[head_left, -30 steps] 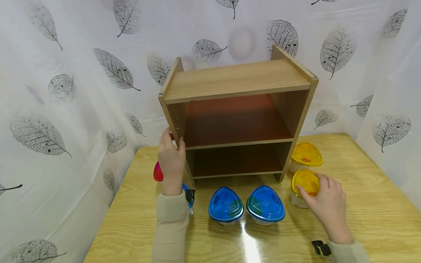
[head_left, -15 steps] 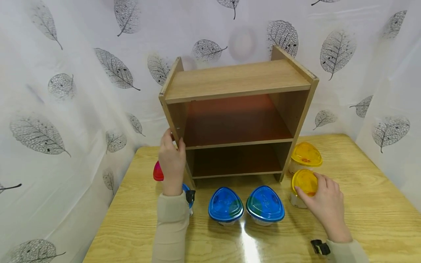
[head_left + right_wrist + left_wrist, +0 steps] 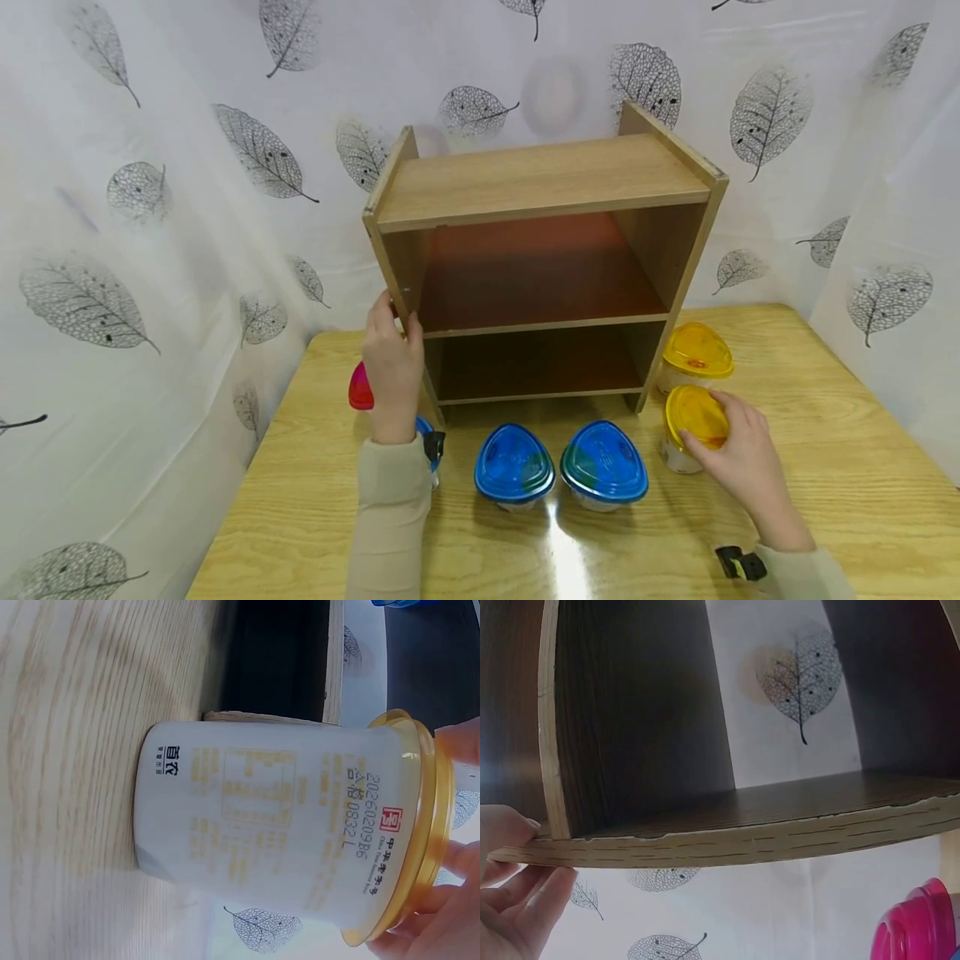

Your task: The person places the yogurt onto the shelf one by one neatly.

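My left hand (image 3: 392,367) grips the front edge of the left side panel of a small wooden shelf (image 3: 540,185), thumb on the inner face and fingers round the outside. The left wrist view shows that hand (image 3: 517,885) at the panel (image 3: 750,844). With my right hand (image 3: 750,462) I hold a white cup with a yellow lid (image 3: 696,417) by its lid rim, right of the shelf's front. In the right wrist view, white printed sides of the cup (image 3: 247,817) show, with its base at the table top; whether it touches is hard to tell.
Two blue-lidded containers (image 3: 515,464) stand before the shelf. Another blue lid (image 3: 426,429) is partly hidden by my left wrist. A pink-lidded container (image 3: 360,390) is left of the shelf, and a second yellow-lidded one (image 3: 697,350) right of it. A leaf-print curtain (image 3: 187,225) hangs behind.
My right wrist has shifted slightly to the right while the fingers stay at the yellow lid. The left hand keeps its hold on the shelf panel. The containers have not visibly moved.
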`<state>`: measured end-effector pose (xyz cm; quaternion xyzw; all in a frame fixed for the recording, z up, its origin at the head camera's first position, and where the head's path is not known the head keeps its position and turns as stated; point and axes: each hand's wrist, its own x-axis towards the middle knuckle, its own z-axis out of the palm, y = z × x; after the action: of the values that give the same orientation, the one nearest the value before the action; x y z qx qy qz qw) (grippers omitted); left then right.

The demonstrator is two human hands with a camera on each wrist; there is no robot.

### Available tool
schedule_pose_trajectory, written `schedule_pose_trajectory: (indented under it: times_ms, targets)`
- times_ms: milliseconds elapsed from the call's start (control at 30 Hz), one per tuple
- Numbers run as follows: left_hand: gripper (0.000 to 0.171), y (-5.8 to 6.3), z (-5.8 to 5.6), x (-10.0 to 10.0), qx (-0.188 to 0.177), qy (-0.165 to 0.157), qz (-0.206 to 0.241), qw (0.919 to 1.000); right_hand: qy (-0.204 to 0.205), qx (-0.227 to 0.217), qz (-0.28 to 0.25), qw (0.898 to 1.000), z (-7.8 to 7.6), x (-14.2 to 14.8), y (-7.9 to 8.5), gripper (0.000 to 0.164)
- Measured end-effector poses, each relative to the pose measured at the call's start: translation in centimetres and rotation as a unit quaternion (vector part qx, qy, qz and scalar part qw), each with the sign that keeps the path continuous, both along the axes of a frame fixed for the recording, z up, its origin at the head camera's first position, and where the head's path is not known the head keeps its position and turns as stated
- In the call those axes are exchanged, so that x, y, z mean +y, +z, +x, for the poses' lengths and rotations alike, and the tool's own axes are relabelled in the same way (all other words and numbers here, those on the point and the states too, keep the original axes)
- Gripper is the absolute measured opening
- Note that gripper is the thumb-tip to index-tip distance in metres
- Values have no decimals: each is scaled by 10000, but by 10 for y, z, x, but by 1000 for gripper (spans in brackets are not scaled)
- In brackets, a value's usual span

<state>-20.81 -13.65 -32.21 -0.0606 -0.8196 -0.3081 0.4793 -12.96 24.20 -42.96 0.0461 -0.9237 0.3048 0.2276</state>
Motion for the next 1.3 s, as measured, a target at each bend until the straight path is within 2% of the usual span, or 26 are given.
schedule_pose_trajectory:
  times_ms: [200, 300, 400, 467, 533, 633, 933, 1300]
  targets:
    - [33, -1, -1, 0, 28, 18, -15, 10000, 236, -48, -62, 9997, 0, 2, 0, 64]
    - [34, -2, -1, 0, 38, 22, -23, 10000, 236, -42, -285, 9993, 2, 1, -1, 62]
    - [34, -1, -1, 0, 39, 27, -23, 10000, 78, 297, -604, 9977, 3, -1, -4, 61]
    - [34, -2, -2, 1, 19, 37, -25, 10000, -83, 704, -687, 9951, 3, -2, -6, 62]
    - [35, -2, -2, 1, -4, 31, 28, 10000, -276, 1053, -637, 9920, 2, -4, -7, 64]
    - [37, -2, -2, 1, -66, 41, 98, 9999, -536, 1236, -469, 9898, 3, -7, -7, 68]
    - [37, -4, -2, 0, -87, 45, 157, 9998, -920, 852, -258, 9918, 6, -10, -9, 70]
    - [37, -5, -2, -1, -67, -45, 128, 9999, -869, 671, -311, 9935, 6, -9, -8, 68]
